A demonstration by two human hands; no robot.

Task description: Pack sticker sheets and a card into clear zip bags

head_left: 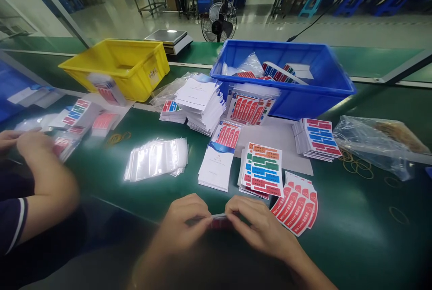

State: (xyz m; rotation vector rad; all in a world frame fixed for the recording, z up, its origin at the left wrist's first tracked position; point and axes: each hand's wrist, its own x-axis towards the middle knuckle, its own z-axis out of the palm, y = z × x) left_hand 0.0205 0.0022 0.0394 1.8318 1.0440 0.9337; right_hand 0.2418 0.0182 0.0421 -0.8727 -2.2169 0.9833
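Close to my body, my left hand [187, 218] and my right hand [254, 222] pinch the two top corners of a clear plastic bag [218, 216]. It is seen almost edge-on, with red print showing below its edge; the rest is hidden. Right of my right hand lies a fan of red label sheets [297, 209]. Just beyond my hands are a stack of multicoloured sticker sheets [263, 168] and a stack of white leaflets [216, 168] with a blue band. A pile of flat clear bags [157, 159] lies beyond my left hand, to the left.
Behind stand a blue bin [283, 94], a yellow bin [118, 67] and a scale [168, 40]. Paper booklets [199, 101] are piled high mid-table. Another sticker stack [319, 139], rubber bands [357, 166] and a plastic bag [378, 141] lie right. A co-worker's arm [50, 168] is at left.
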